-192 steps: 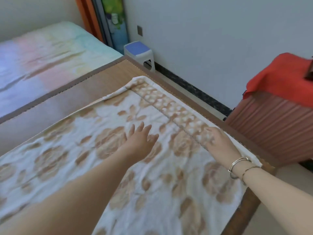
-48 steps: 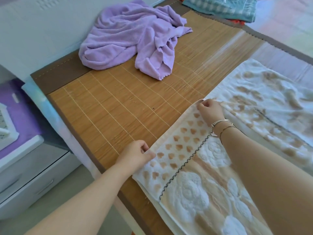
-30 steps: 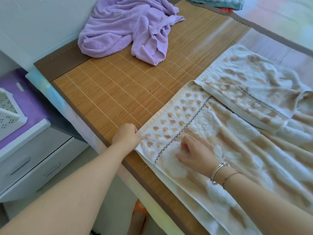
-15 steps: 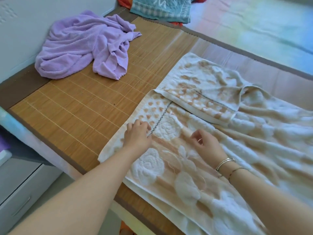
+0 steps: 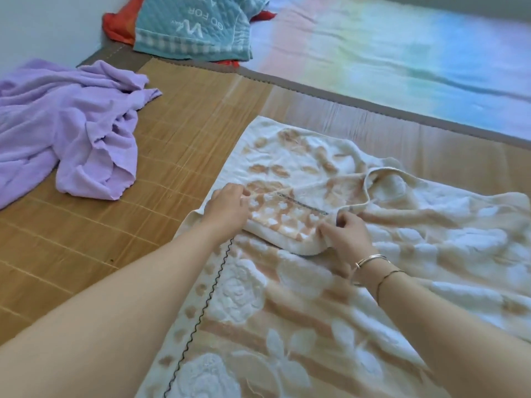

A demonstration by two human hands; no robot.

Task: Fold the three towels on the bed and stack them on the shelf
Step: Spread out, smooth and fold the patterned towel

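Here, both hands pinch the heart-patterned end band of the cream floral towel (image 5: 287, 297): the left hand (image 5: 227, 209) grips its corner, the right hand (image 5: 346, 235) its folded edge. The towel lies spread on the bamboo mat (image 5: 94, 254), with the crumpled purple towel (image 5: 66, 133) at ten o'clock and the teal towel (image 5: 192, 27) toward eleven.

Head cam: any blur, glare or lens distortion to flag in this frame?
Head view: soft daylight, no hard shadows; the pastel sheet at top right looks washed out. Slight softness overall, though the beige towel pattern and the teal towel lettering stay readable. Wide-angle stretch enlarges the forearms at the bottom edge. Left hand and right hand are reasonably sharp.
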